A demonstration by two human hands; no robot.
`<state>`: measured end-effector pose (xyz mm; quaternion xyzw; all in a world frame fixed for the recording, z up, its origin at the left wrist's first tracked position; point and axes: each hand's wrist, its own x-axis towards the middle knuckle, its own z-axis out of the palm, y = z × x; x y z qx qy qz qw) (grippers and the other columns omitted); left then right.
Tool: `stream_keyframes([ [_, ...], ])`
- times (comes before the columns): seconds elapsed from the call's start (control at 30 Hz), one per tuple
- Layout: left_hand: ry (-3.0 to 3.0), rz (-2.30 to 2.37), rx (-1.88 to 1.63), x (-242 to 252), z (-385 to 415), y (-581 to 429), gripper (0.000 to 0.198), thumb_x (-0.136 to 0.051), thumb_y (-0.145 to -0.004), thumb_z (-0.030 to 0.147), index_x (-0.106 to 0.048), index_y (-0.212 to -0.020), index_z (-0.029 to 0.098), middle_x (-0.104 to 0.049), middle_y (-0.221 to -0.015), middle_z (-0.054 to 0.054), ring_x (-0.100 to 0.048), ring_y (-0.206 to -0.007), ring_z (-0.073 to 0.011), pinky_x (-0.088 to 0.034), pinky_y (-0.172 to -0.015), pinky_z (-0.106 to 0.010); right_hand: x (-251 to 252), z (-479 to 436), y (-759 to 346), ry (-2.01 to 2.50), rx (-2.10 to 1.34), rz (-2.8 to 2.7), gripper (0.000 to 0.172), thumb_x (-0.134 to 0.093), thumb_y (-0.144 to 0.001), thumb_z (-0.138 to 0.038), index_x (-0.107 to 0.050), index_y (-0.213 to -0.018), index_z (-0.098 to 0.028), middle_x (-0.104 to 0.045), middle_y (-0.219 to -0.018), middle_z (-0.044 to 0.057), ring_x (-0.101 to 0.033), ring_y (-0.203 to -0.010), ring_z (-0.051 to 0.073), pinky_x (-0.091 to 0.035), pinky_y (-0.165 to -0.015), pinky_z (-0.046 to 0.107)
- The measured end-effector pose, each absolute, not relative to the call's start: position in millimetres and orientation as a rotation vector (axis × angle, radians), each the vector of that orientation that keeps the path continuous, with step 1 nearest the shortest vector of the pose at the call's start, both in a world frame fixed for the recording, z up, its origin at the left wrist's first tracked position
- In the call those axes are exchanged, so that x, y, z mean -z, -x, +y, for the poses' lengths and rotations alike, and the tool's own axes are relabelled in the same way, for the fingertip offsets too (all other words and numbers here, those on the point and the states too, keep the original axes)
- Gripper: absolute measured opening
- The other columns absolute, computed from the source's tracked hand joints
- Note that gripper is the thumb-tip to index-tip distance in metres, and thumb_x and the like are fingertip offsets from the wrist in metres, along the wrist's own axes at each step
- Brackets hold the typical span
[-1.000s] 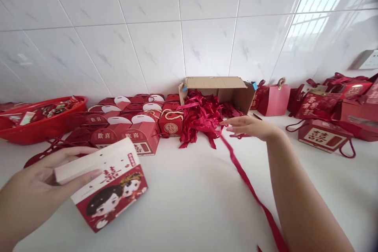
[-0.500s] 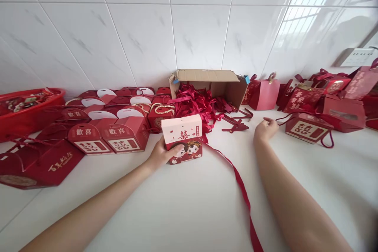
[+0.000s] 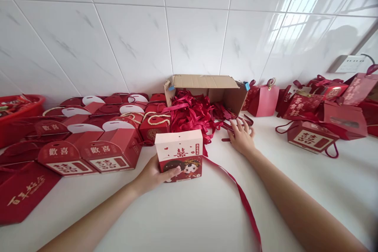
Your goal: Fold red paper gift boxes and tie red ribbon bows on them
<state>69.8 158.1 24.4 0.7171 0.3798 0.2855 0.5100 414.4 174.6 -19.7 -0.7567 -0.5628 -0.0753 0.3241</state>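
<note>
My left hand (image 3: 153, 175) grips a small red and pale pink gift box (image 3: 180, 157) by its left side, thumb across the printed cartoon figures. From behind that box a long red ribbon (image 3: 240, 193) runs over the white table toward me. Fingers spread, my right hand (image 3: 241, 138) reaches down over some dark red flat card pieces (image 3: 226, 125) in front of the cardboard box. It partly covers them, and I cannot tell whether the fingertips touch. Heaped red ribbons (image 3: 191, 112) spill out of the cardboard box (image 3: 206, 82).
Rows of red gift boxes (image 3: 110, 149) stand at the left, with a red basin (image 3: 29, 106) of small packets behind. On the right are more gift boxes (image 3: 313, 138) and a pink bag (image 3: 265, 100). A tiled wall (image 3: 195, 39) closes the back.
My right hand has moved left to the card pieces, its curled fingers now spread. My left hand still holds the gift box, which appears slightly lower as the view shifts.
</note>
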Motion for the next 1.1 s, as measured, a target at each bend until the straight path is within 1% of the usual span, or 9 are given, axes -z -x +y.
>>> stream_keyframes([
  [0.07,-1.723,0.908,-0.692,-25.6,157.8,-70.2,0.048,-0.072,-0.073,0.042,-0.059,-0.113,0.02,-0.07,-0.115,-0.009,-0.066,-0.106,-0.0307,-0.055,-0.091,-0.044,27.0,176.7,-414.1,2.024,0.166,-1.503,0.047,-0.033,-0.091,-0.041,-0.048,-0.133,-0.024,-0.052,-0.136,0.012,-0.029,-0.135,0.032,-0.017,-0.105,0.061],
  [0.13,-1.713,0.897,-0.69,-26.7,157.2,-70.4,0.048,-0.072,-0.073,0.041,-0.059,-0.114,0.02,-0.07,-0.115,-0.009,-0.065,-0.107,-0.0307,-0.055,-0.091,-0.044,32.0,177.7,-418.7,2.05,0.141,-1.504,0.049,-0.028,-0.092,-0.041,-0.047,-0.133,-0.022,-0.06,-0.124,0.013,-0.037,-0.13,0.033,-0.017,-0.103,0.064],
  [0.2,-1.701,0.891,-0.683,-27.0,156.9,-70.2,0.048,-0.073,-0.073,0.04,-0.059,-0.114,0.02,-0.07,-0.116,-0.009,-0.065,-0.107,-0.0306,-0.055,-0.091,-0.045,35.7,178.8,-425.6,2.058,0.137,-1.509,0.047,-0.029,-0.091,-0.04,-0.05,-0.13,-0.025,-0.065,-0.115,0.013,-0.046,-0.123,0.032,-0.021,-0.102,0.063],
  [0.37,-1.693,0.895,-0.68,-26.2,158.4,-68.7,0.049,-0.073,-0.073,0.039,-0.058,-0.116,0.02,-0.069,-0.117,-0.01,-0.065,-0.108,-0.0314,-0.055,-0.092,-0.047,44.7,185.5,-441.6,1.831,0.187,-1.406,0.03,-0.04,-0.083,-0.04,-0.063,-0.103,-0.042,-0.066,-0.097,0.012,-0.055,-0.114,0.029,-0.029,-0.099,0.058],
  [0.47,-1.7,0.897,-0.67,-26.8,159.1,-68.5,0.05,-0.073,-0.072,0.039,-0.057,-0.116,0.02,-0.069,-0.118,-0.01,-0.064,-0.108,-0.0316,-0.055,-0.092,-0.047,48.4,189.0,-447.0,1.721,0.201,-1.377,0.022,-0.046,-0.08,-0.042,-0.064,-0.093,-0.045,-0.065,-0.091,0.01,-0.057,-0.111,0.028,-0.031,-0.098,0.057],
  [0.6,-1.71,0.899,-0.694,-27.3,158.6,-69.0,0.05,-0.073,-0.072,0.04,-0.057,-0.115,0.021,-0.069,-0.119,-0.009,-0.064,-0.11,-0.0303,-0.054,-0.093,-0.045,49.2,187.9,-450.4,1.688,0.192,-1.356,0.018,-0.049,-0.08,-0.044,-0.065,-0.088,-0.044,-0.063,-0.092,0.01,-0.057,-0.111,0.028,-0.032,-0.098,0.058],
  [0.77,-1.705,0.914,-0.672,-25.2,158.1,-68.2,0.05,-0.072,-0.074,0.04,-0.056,-0.116,0.02,-0.068,-0.119,-0.01,-0.064,-0.109,-0.0302,-0.055,-0.091,-0.044,46.9,183.3,-449.0,1.68,0.175,-1.332,0.016,-0.05,-0.081,-0.043,-0.065,-0.078,-0.04,-0.063,-0.089,0.009,-0.059,-0.104,0.027,-0.037,-0.097,0.056],
  [0.97,-1.745,0.88,-0.687,-22.8,159.8,-67.6,0.05,-0.072,-0.075,0.039,-0.055,-0.118,0.02,-0.066,-0.122,-0.009,-0.061,-0.114,-0.0284,-0.052,-0.096,-0.042,35.5,177.9,-440.7,1.715,0.153,-1.353,0.019,-0.049,-0.08,-0.039,-0.064,-0.068,-0.037,-0.065,-0.083,0.007,-0.062,-0.096,0.024,-0.045,-0.088,0.046],
  [1.1,-1.736,0.877,-0.681,-22.8,160.0,-68.5,0.05,-0.071,-0.076,0.04,-0.055,-0.119,0.019,-0.066,-0.122,-0.01,-0.062,-0.113,-0.0283,-0.052,-0.096,-0.042,22.6,170.5,-435.3,1.731,0.13,-1.398,0.02,-0.049,-0.08,-0.034,-0.064,-0.067,-0.033,-0.066,-0.078,0.006,-0.063,-0.091,0.023,-0.047,-0.083,0.04],
])
